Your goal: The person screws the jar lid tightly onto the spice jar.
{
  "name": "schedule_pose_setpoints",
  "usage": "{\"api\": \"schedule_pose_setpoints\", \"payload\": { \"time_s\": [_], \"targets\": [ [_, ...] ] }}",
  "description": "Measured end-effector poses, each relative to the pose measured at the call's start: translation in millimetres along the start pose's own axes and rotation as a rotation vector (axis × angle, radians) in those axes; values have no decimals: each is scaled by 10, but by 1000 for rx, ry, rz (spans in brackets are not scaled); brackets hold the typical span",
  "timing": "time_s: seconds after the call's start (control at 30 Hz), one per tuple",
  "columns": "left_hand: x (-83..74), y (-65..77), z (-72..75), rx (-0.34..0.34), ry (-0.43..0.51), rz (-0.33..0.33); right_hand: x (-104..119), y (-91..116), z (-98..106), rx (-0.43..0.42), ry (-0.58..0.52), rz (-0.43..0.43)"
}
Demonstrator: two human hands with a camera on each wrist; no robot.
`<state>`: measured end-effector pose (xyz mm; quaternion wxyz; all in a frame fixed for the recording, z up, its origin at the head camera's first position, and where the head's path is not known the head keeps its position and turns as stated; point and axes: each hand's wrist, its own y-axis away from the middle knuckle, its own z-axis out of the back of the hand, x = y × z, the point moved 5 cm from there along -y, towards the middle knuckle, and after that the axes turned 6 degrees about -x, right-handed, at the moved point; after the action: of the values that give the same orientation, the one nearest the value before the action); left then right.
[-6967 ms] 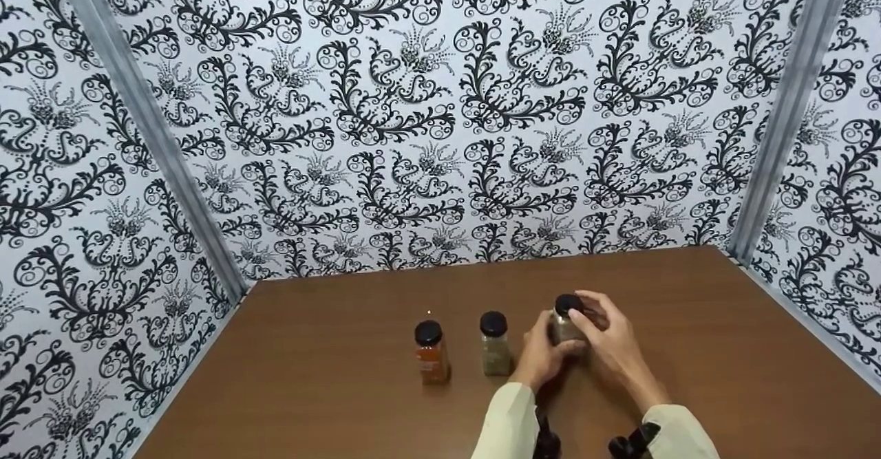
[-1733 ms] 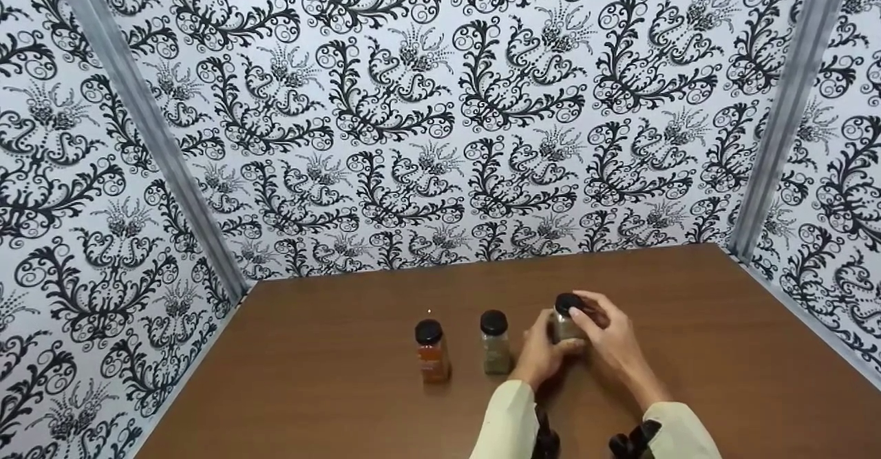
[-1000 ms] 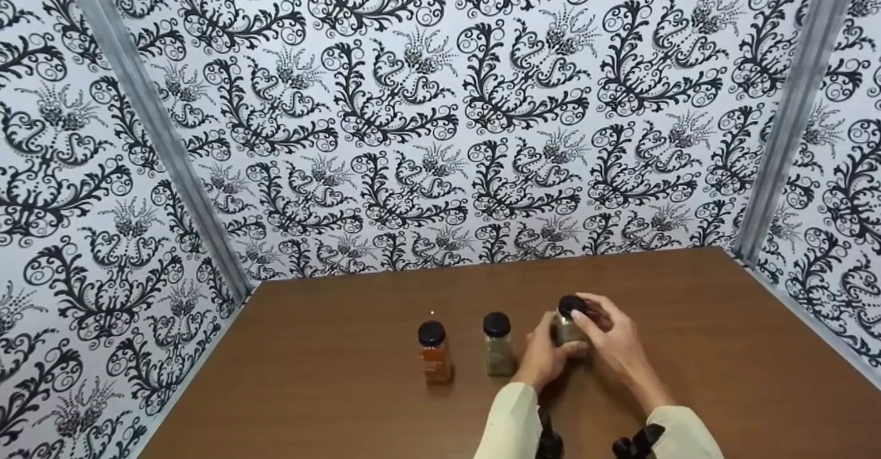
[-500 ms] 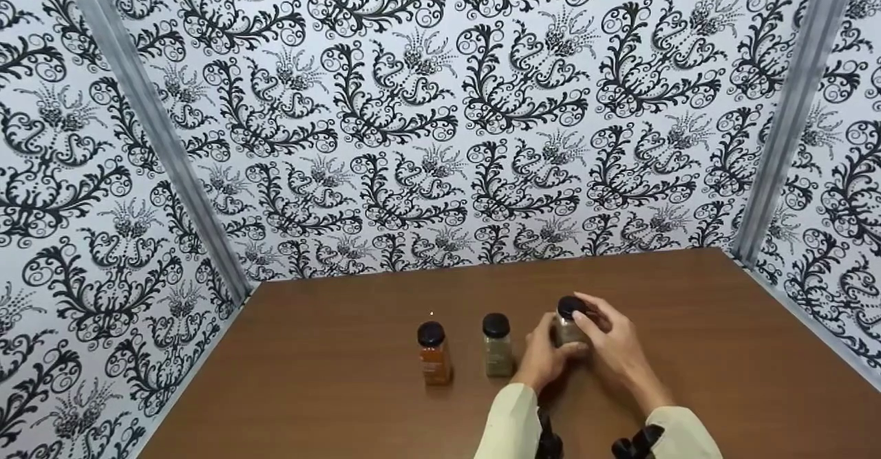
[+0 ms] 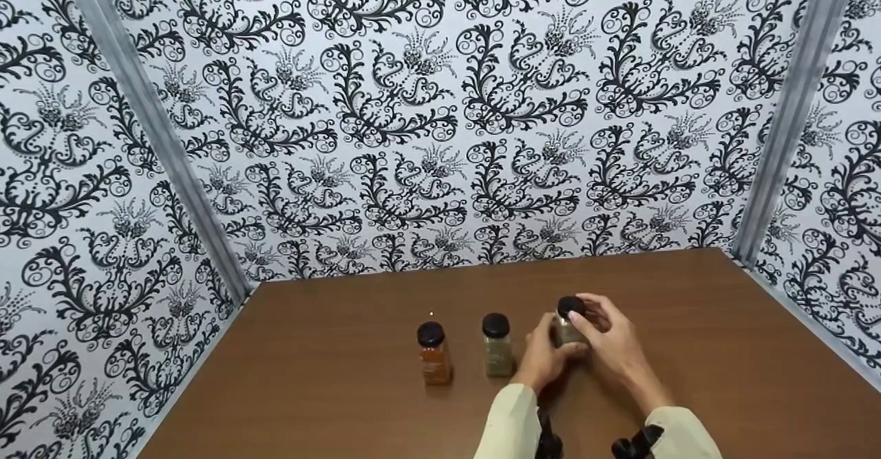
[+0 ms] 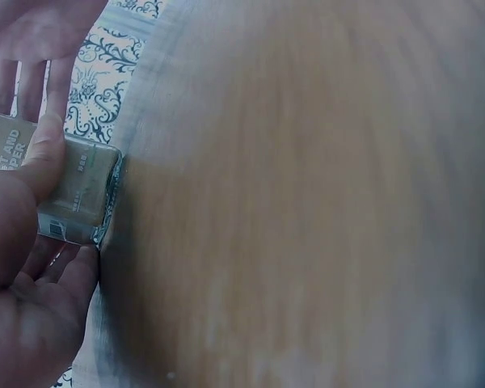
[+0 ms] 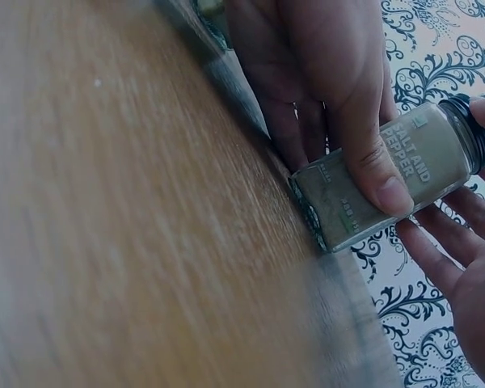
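A square glass jar (image 5: 568, 331) with a black lid (image 5: 570, 305) stands upright at the right of the table. Its label reads "SALT AND PEPPER" in the right wrist view, and the contents are greyish beige. My left hand (image 5: 542, 357) grips the jar's body, its thumb (image 7: 373, 166) lying across the label. Around the lid are the thumb and fingers of my right hand (image 5: 614, 340), which pinch it from the right side. The jar's base is right at the tabletop in the left wrist view. Part of the lid is hidden behind the right thumb in the head view.
Left of the hands stand two more black-lidded jars, one with greenish contents (image 5: 497, 357) and one orange-red (image 5: 435, 364). The brown table (image 5: 330, 376) meets patterned walls (image 5: 413, 170) at the back and sides. Black wrist devices (image 5: 637, 442) sit at the sleeves.
My right thumb has shifted slightly leftward on the lid over the last half second. Both hands keep their hold, and the other jars stay in place; the head view has shifted a little.
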<state>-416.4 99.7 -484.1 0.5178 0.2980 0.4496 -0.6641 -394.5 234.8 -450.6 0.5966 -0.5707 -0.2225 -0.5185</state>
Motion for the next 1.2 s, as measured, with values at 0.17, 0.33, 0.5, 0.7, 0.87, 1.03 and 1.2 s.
{"api": "schedule_pose_setpoints", "payload": {
  "time_s": [0.17, 0.33, 0.5, 0.7, 0.87, 1.03, 1.2],
  "targets": [
    [-8, 5, 3, -1, -5, 5, 1, 13, -7, 42, 45, 15],
    [-7, 3, -2, -6, 8, -10, -10, 16, -15, 48, 30, 21],
    [-3, -2, 5, -12, 14, -47, -16, 19, -17, 31, 23, 31],
    [-11, -2, 19, -16, 2, -49, -15, 6, -20, 38, 12, 22],
    [-26, -11, 22, -12, 2, -35, 3, -8, -27, 82, 44, 16],
    [-19, -21, 21, -10, -12, -28, 32, -16, -39, 99, 40, 29],
    [-11, -7, 19, -1, -16, -27, 27, -3, -47, 101, 24, 38]
  ]
}}
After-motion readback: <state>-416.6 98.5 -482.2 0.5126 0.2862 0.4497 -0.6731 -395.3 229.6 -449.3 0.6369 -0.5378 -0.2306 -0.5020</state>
